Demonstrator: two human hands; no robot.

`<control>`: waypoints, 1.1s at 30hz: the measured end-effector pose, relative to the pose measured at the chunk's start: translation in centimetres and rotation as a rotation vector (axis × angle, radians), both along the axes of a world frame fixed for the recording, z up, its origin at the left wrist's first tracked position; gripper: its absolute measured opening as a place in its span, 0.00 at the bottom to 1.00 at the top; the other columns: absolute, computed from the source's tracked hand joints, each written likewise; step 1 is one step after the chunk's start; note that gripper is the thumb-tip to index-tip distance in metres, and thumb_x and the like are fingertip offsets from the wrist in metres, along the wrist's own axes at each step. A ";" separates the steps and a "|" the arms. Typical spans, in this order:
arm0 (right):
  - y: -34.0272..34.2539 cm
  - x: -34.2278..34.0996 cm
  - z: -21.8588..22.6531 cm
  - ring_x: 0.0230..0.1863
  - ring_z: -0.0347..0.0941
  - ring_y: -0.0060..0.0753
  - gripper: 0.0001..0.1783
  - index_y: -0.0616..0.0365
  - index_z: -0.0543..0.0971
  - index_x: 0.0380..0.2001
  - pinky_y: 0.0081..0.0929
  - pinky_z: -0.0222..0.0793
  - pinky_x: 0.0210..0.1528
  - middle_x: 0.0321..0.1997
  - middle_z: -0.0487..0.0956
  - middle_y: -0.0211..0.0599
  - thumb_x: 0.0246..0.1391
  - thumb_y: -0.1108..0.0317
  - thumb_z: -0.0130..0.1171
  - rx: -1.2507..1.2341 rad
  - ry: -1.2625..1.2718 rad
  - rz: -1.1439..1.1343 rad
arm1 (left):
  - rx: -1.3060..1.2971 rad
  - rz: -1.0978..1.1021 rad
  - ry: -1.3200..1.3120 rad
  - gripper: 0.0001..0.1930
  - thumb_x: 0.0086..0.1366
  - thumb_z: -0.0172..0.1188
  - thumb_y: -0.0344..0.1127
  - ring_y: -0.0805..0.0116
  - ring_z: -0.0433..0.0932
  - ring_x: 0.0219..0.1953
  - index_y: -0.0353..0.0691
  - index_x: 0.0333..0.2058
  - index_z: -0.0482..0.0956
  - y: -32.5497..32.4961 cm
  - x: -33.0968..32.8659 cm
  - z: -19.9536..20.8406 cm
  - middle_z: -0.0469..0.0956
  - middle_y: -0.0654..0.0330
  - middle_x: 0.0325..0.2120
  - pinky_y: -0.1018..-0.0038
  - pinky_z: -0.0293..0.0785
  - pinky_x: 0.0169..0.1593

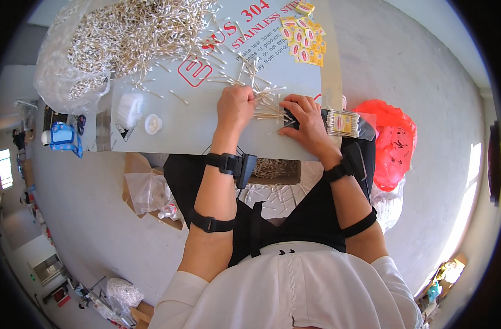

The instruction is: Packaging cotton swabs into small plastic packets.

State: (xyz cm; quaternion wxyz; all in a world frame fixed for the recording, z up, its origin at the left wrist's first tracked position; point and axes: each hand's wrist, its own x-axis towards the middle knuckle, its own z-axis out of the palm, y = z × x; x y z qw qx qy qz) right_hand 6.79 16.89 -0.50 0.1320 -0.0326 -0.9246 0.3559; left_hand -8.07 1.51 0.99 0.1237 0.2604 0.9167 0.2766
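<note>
Here's the left hand (236, 104), fingers curled in tight, and whether anything is pinched inside cannot be told from above. Across from it, the right hand (305, 122) arches over a dark object (291, 118), thumb and fingertips apart on either side; whether they grip it cannot be told. Right between the hands, loose cotton swabs (268, 113) lie fanned and crossed, and there's the hazard: sweep them up at those angles and they could snag, bend or come up jumbled. Just beyond the right hand, a yellow-labelled swab pack (343, 123) sits at the tabletop's (190, 134) right edge, where a stray wrist knock could tip it off. Farther out, the big swab heap (143, 35) sprawls at upper left; one bump there could send strays sliding in. Upper right, yellow cards (304, 41) overlap loosely, and a careless sleeve could scatter them.
</note>
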 end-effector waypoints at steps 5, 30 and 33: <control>-0.7 -1.1 -0.9 0.54 0.66 0.46 0.29 0.56 0.76 0.42 0.40 0.61 0.56 0.49 0.74 0.37 0.32 0.66 0.74 -0.020 0.095 -0.030 | 0.087 -0.093 0.155 0.07 0.49 0.67 0.30 0.56 0.76 0.32 0.38 0.24 0.77 0.3 0.6 -0.6 0.76 0.57 0.24 0.63 0.72 0.35; 1.1 -6.3 -1.4 0.40 0.72 0.40 0.04 0.52 0.82 0.29 0.39 0.67 0.45 0.32 0.77 0.32 0.46 0.69 0.63 -0.061 0.134 -0.163 | 0.105 0.031 0.343 0.06 0.52 0.65 0.28 0.55 0.74 0.35 0.40 0.26 0.75 -1.1 -1.4 -1.7 0.75 0.59 0.26 0.60 0.71 0.38; 0.5 -5.4 -1.7 0.41 0.71 0.41 0.06 0.53 0.82 0.30 0.40 0.67 0.46 0.35 0.77 0.31 0.45 0.70 0.64 0.000 0.191 -0.105 | 0.089 0.031 0.339 0.07 0.52 0.66 0.29 0.55 0.74 0.34 0.40 0.26 0.75 -0.3 -2.2 -1.5 0.75 0.59 0.26 0.61 0.71 0.37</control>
